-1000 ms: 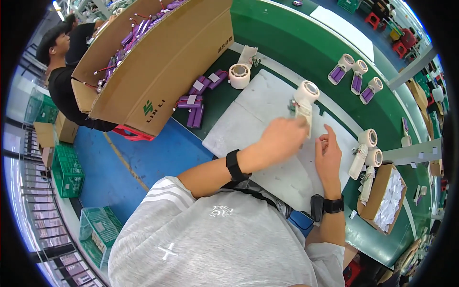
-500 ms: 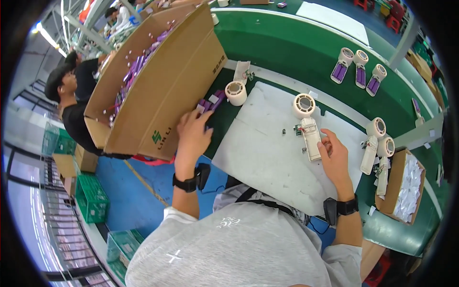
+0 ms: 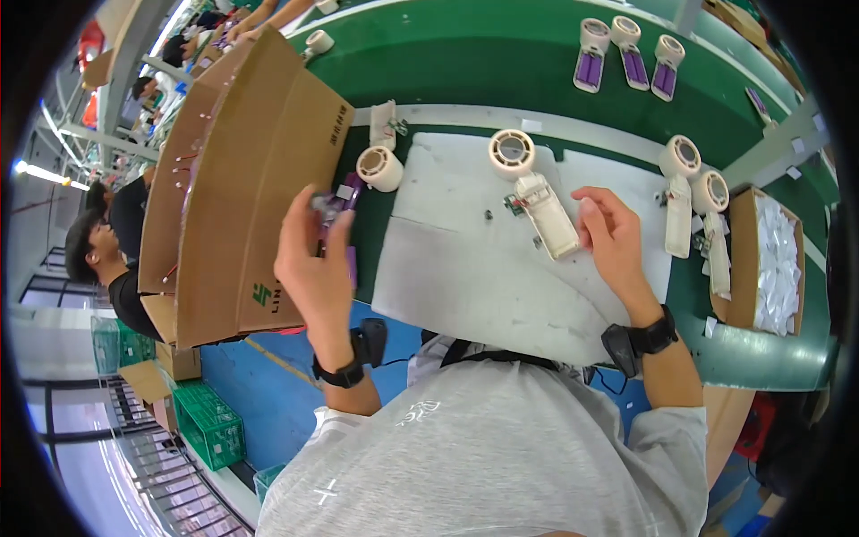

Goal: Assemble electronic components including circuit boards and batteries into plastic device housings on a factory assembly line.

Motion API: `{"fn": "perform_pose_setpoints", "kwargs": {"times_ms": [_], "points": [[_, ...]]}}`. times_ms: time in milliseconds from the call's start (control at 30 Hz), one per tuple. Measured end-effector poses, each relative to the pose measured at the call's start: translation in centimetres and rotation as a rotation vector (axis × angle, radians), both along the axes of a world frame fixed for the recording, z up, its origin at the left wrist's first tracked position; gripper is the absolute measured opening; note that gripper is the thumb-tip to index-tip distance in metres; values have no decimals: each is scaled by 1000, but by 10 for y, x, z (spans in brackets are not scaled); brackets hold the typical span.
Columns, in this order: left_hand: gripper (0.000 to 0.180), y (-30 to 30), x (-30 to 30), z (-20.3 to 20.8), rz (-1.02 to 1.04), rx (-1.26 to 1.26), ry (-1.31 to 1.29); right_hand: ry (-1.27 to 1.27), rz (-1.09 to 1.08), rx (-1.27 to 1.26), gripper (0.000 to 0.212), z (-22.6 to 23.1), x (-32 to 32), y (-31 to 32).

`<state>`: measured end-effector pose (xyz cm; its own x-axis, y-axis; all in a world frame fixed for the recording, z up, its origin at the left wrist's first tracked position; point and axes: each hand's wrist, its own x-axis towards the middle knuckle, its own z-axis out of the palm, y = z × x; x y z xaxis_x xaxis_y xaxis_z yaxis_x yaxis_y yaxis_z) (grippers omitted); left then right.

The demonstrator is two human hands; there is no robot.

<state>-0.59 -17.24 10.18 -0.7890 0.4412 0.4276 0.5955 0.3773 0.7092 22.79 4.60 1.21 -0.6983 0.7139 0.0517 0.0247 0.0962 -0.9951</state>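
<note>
My left hand [image 3: 315, 277] is beside the large carton, thumb and fingers closed around a purple battery pack [image 3: 331, 208]. Another purple pack with a white label [image 3: 345, 191] lies right behind it, and more purple shows past my thumb. On the grey mat lies a cream handheld fan [image 3: 548, 217], its round head away from me. The handle is an open, hollow shell, with a small green circuit board [image 3: 514, 206] hanging at its left side. Beside the handle's right edge is my right hand [image 3: 616, 240], fingers loosely bent and apart, holding nothing; fingertips are at or near the shell.
The tall carton [image 3: 259, 197] stands at the left. An opened fan [image 3: 380, 167] lies between carton and mat [image 3: 447, 268]. Two more opened fans [image 3: 680, 192] lie right of the mat, beside a box of silvery packets [image 3: 777, 268]. Several fans with purple batteries lie farther back. People work at the left.
The view has shifted, so the bench sits farther left and higher. My left hand has closed on a purple battery pack. My right hand stays beside the fan handle, fingers slightly straighter.
</note>
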Motion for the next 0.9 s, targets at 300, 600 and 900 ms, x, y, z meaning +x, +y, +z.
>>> {"fn": "perform_pose_setpoints", "kwargs": {"times_ms": [300,600,900], "points": [[73,98,54,-36,-787,-232,-187,278,-130,-654,52,-17,12,27],[65,166,33,-64,-1138,-391,-292,264,-295,-235,54,2,-1,9],[33,170,17,-90,-1214,-300,-727,-3,-224,280,61,-1,-2,5]]}}
